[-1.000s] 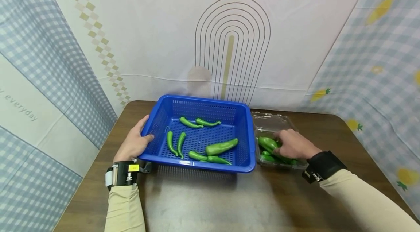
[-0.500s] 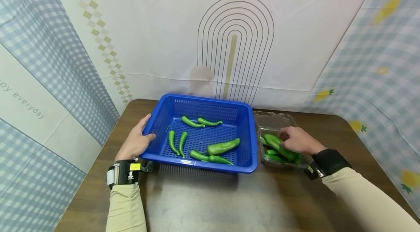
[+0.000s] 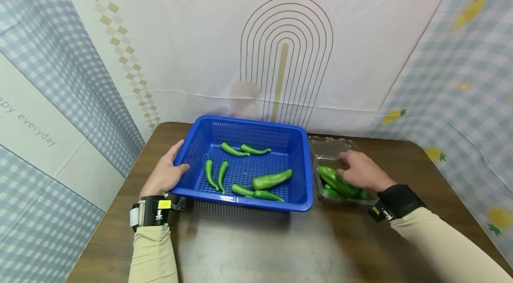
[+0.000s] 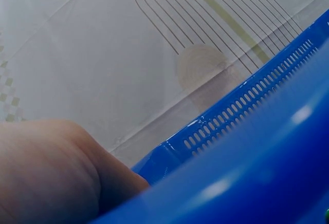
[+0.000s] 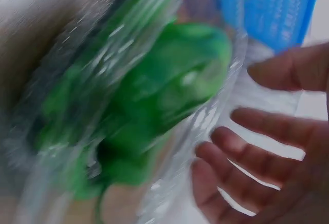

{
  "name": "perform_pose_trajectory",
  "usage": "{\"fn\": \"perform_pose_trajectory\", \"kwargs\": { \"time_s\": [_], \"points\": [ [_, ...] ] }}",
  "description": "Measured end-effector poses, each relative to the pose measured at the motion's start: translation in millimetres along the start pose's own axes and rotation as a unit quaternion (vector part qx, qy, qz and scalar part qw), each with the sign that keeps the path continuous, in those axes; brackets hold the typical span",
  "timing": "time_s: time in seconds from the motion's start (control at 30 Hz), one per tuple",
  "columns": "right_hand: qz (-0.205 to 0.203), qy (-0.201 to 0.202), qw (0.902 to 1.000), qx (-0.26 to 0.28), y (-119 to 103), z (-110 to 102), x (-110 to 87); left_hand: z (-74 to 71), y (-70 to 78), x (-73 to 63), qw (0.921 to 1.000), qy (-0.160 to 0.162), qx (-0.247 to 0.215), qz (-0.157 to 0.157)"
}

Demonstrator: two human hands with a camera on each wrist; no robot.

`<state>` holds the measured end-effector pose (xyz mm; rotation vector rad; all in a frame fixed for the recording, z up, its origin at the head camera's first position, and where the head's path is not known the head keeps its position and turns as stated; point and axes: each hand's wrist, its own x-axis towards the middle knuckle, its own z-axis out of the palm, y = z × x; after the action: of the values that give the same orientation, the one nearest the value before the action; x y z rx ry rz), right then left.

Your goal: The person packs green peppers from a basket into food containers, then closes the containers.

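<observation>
Peppers in box: green peppers [image 3: 338, 182] lie in the clear plastic clamshell box [image 3: 332, 147], just right of the blue perforated plastic basket [image 3: 244, 129], under the right hand.
Right hand: the right hand [image 3: 360, 171] hovers over the box, fingers [image 5: 257, 160] spread and relaxed, gripping nothing.
Left hand: the left hand [image 3: 165, 172] rests on the basket's left rim, thumb over the edge.
Basket contents: slim green chillies [image 3: 220, 175] and one fatter green pepper [image 3: 271, 179].
Support: dark wooden table [image 3: 260, 247].
</observation>
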<state>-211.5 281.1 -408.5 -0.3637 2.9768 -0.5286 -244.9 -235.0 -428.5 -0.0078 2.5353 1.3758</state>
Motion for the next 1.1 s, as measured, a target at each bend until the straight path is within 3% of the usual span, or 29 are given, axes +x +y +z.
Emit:
{"fn": "perform_pose_trajectory", "kwargs": {
  "time_s": [0.13, 0.2, 0.27, 0.4, 0.53, 0.77, 0.93, 1.1],
  "points": [
    [-0.099, 0.081, 0.9917, -0.011, -42.9, 3.1, 13.9, -3.4, -3.8, -1.8, 1.0000, 0.003, -0.003, -0.006],
    [-0.151, 0.090, 0.9844, -0.017, -71.3, 4.9, 23.5, -4.8, -5.3, -2.8, 1.0000, 0.005, -0.001, -0.008],
    [-0.191, 0.065, 0.9789, -0.033, -98.7, 6.6, 34.2, -5.4, -6.5, -3.7, 0.9999, 0.006, 0.000, -0.010],
    [-0.236, -0.026, 0.9685, -0.074, -139.8, 10.7, 62.2, -4.5, -8.6, -4.4, 0.9999, 0.006, -0.002, -0.013],
    [-0.230, -0.094, 0.9619, -0.113, -165.4, 14.8, 96.5, -1.7, -8.4, -2.7, 0.9999, 0.006, -0.009, -0.011],
    [-0.152, -0.145, 0.9707, -0.117, -182.4, 38.9, 144.4, 1.0, -5.4, 3.2, 0.9997, 0.012, -0.018, 0.012],
    [-0.119, -0.138, 0.9738, -0.136, -179.7, 67.7, 162.3, 2.9, -2.6, 4.9, 0.9995, 0.013, -0.025, 0.011],
    [-0.146, -0.090, 0.9722, -0.159, -173.3, 87.0, 172.5, 3.0, -3.3, 4.4, 0.9995, 0.016, -0.027, 0.005]
  ]
}}
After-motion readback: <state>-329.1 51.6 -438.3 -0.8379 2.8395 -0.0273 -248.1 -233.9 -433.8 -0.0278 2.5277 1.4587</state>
